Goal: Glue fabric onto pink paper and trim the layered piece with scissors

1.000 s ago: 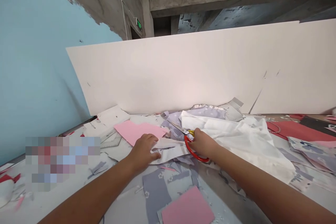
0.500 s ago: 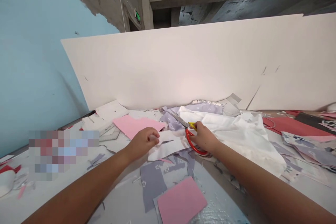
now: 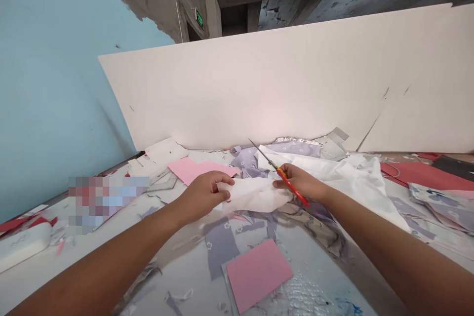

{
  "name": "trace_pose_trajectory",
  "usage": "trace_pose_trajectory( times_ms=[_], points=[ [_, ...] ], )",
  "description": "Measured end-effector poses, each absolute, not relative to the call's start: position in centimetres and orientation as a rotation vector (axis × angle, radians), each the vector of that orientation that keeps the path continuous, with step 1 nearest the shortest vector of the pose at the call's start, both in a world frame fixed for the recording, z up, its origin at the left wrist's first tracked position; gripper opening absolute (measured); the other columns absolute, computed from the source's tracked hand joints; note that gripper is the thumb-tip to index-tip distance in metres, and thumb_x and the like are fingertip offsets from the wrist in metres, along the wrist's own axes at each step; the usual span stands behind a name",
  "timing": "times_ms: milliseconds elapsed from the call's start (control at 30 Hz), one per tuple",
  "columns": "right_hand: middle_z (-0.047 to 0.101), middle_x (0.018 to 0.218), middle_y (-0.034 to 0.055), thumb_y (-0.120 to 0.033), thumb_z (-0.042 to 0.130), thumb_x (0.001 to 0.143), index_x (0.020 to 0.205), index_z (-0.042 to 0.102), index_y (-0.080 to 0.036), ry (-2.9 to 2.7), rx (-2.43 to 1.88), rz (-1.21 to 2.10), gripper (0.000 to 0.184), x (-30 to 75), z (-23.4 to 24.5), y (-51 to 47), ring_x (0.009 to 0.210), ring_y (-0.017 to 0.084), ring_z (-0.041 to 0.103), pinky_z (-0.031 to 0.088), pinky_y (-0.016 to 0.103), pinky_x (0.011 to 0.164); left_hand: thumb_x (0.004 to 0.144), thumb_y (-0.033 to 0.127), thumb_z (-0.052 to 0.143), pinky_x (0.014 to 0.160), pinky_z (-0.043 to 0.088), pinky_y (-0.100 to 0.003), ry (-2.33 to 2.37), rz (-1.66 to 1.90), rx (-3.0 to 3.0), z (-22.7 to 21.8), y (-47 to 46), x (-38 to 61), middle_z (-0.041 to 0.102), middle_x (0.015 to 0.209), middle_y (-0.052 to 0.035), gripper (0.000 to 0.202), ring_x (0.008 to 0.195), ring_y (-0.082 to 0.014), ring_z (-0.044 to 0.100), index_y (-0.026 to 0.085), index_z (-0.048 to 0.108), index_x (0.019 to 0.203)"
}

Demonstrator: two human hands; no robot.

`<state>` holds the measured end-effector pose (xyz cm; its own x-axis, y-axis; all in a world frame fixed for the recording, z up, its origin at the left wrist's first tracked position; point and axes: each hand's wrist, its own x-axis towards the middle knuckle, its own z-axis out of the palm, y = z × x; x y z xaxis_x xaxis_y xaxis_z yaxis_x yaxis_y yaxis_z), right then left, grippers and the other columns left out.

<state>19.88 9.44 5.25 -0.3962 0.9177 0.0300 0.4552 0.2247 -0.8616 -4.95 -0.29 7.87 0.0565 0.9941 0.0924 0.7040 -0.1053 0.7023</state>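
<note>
Left hand (image 3: 203,195) now clamped on bunched white fabric (image 3: 255,195), no longer lying flat; right hand (image 3: 299,182) closed on red-handled scissors (image 3: 287,180), blades together and clear of the fabric, which sits between both hands

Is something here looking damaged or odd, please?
The blue wall paint ends in a ragged edge with bare concrete above, and the white board has a dark diagonal crack-like mark near its right end.

Green exit sign (image 3: 199,18), lettering unreadable
</note>
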Motion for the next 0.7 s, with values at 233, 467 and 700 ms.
trace_pose_trajectory(
  times_ms=[233, 467, 700],
  points=[
    [0.039, 0.058, -0.0073, -0.028, 0.061, 0.066, 0.073, 0.038, -0.02, -2.037, -1.264, 1.268, 0.026, 23.8, 5.4, 6.8, 0.045, 0.005, 0.036, 0.028, 0.019, 0.042, 0.068, 0.029, 0.053, 0.052, 0.039, -0.021, 1.546, 0.7, 1.893, 5.0, -1.7, -3.8, 0.057, 0.09, 0.0012, 0.026, 0.056, -0.0097, 0.046, 0.027, 0.059, 0.092],
    [0.04, 0.06, -0.0074, -0.029, 0.062, 0.066, 0.075, 0.038, -0.021, -2.127, -1.264, 1.227, 0.027, 25.7, 7.0, 5.3, 0.049, 0.006, 0.037, 0.029, 0.019, 0.045, 0.068, 0.03, 0.056, 0.055, 0.038, -0.023, 1.427, 0.695, 1.64, 6.0, -5.0, -1.7, 0.038, 0.053, 0.0068, 0.032, 0.052, -0.0094, 0.04, 0.025, 0.056, 0.1],
    [0.037, 0.059, -0.0066, -0.028, 0.065, 0.063, 0.073, 0.041, -0.021, -2.003, -1.222, 0.999, 0.027, 27.2, 10.0, 5.3, 0.049, 0.007, 0.034, 0.027, 0.02, 0.045, 0.073, 0.028, 0.052, 0.066, 0.044, -0.027, 1.247, 0.766, 1.64, 8.7, -6.4, 0.3, 0.059, 0.072, -0.0002, 0.038, 0.076, -0.0156, 0.058, 0.024, 0.048, 0.111]
  ],
)
